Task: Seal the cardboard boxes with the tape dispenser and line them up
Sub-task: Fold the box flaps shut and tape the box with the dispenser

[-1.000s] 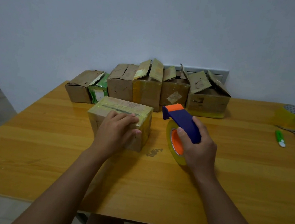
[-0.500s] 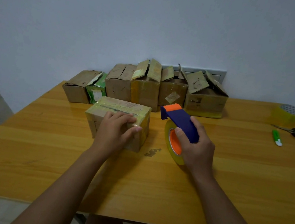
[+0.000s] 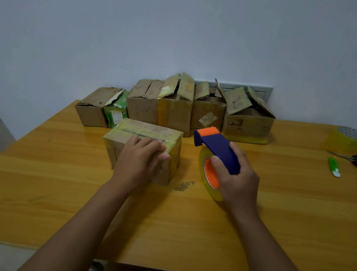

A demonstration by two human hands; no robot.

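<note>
Pressing taped box (image 3: 146, 131): flat left hand (image 3: 139, 162); right hand (image 3: 238, 180) gripping tape dispenser (image 3: 216, 146); labels unreadable.

Dim, even indoor light, soft shadows under the forearms, edges bowed by the wide-angle lens.

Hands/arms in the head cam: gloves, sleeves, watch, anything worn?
Nothing worn that shows. Left hand and right hand are bare, no gloves, and no rings visible on the fingers. Both forearms are bare from wrist to the bottom of the frame: no sleeves, watch, bands or markers visible.
</note>
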